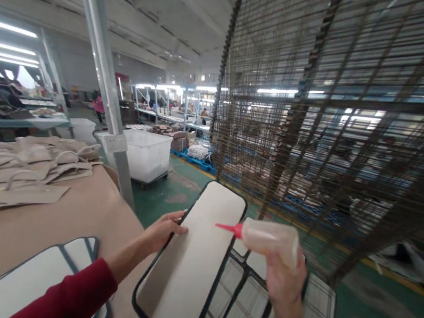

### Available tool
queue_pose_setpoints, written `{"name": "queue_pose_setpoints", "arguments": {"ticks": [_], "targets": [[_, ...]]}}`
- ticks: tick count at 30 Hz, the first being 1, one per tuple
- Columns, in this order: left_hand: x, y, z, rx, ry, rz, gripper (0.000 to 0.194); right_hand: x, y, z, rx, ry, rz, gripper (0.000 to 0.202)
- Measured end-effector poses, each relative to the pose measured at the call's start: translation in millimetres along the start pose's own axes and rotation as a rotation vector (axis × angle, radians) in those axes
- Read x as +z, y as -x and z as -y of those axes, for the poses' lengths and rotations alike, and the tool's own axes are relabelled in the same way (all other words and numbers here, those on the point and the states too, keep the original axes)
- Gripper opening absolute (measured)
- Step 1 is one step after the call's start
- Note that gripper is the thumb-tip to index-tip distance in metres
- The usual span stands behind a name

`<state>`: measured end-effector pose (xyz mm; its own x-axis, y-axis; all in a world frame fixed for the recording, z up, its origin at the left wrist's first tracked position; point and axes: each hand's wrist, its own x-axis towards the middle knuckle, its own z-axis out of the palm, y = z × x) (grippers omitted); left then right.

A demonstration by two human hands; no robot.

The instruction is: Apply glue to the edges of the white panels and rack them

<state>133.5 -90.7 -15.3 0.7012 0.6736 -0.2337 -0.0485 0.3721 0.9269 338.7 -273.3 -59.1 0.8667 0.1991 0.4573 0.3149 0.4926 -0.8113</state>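
Observation:
A long white panel with rounded corners and a dark edge [193, 261] is tilted up in front of me. My left hand [168, 229] grips its left edge, thumb on the white face and fingers behind. In my right hand [285, 280] is a translucent squeeze bottle [270, 238] with a red pointed nozzle, lying nearly level. The nozzle tip points left, over the upper part of the panel; whether it touches the face I cannot tell. My right fingers are wrapped round the bottle's far end and are partly hidden.
More dark-edged white panels [42, 272] lie on the brown table [109, 218] at left, near flat beige pieces with handles [25, 169]. Several dark-edged panels [247, 301] sit below my right hand. A metal pole [100, 54], white bin [147, 155] and tall wire rack [324, 90] stand beyond.

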Motion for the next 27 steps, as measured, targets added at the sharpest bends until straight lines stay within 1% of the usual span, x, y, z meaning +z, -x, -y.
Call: {"name": "queue_pose_setpoints", "arguments": {"ticks": [1,2,3,4,6,8,9,10,12,14,16,18,19,20,21,23,24,26,27], "targets": [[2.3,1,-1,-0.015,0.002,0.022,0.055,2,-12,3,-0.014,-0.028,-0.049,0.056],[4.0,0,-2,-0.023,0.008,0.037,0.056,2,-18,5,-0.023,-0.045,-0.089,0.058],[5.0,-1,-5,-0.027,0.013,0.045,0.058,0,-18,7,-0.018,-0.049,-0.104,0.057],[5.1,-4,-7,-0.03,0.019,0.046,0.059,-3,-11,8,-0.004,-0.042,-0.098,0.056],[3.1,-10,-11,-0.038,0.022,0.034,0.06,-9,15,10,0.058,-0.003,-0.033,0.05],[0.0,-16,-13,-0.048,0.014,0.037,0.061,-12,37,12,0.132,0.015,0.079,0.054],[-1.2,-19,-12,-0.051,0.005,0.057,0.06,-11,40,13,0.169,0.017,0.094,0.055],[-2.0,-21,-12,-0.051,-0.009,0.09,0.059,-9,39,15,0.167,-0.018,0.021,0.056],[-1.9,-24,-9,-0.052,-0.038,0.186,0.055,-4,24,21,0.084,-0.064,-0.136,0.054],[-0.8,-27,-7,-0.061,-0.038,0.272,0.052,0,12,26,0.015,-0.074,-0.217,0.055],[-0.4,-33,-4,-0.082,-0.013,0.313,0.051,-1,19,30,0.026,-0.033,-0.192,0.054],[-0.9,-41,0,-0.106,0.012,0.313,0.051,-3,40,31,0.093,0.064,-0.078,0.051],[-1.1,-45,2,-0.116,0.018,0.312,0.051,-4,50,31,0.112,0.133,-0.009,0.05],[-1.0,-48,4,-0.125,0.022,0.32,0.051,-5,56,31,0.112,0.184,0.03,0.051],[-0.1,-50,6,-0.131,0.023,0.341,0.051,-6,57,32,0.08,0.214,0.013,0.051],[4.2,-53,8,-0.141,0.012,0.424,0.053,-6,47,36,-0.048,0.223,-0.143,0.051],[7.5,-53,9,-0.144,0.004,0.478,0.054,-5,39,38,-0.092,0.228,-0.191,0.052],[15.6,-53,9,-0.147,-0.01,0.57,0.059,-3,31,41,-0.132,0.252,-0.212,0.051],[19.8,-53,9,-0.143,-0.013,0.596,0.06,-2,33,41,-0.135,0.268,-0.194,0.05]]}}
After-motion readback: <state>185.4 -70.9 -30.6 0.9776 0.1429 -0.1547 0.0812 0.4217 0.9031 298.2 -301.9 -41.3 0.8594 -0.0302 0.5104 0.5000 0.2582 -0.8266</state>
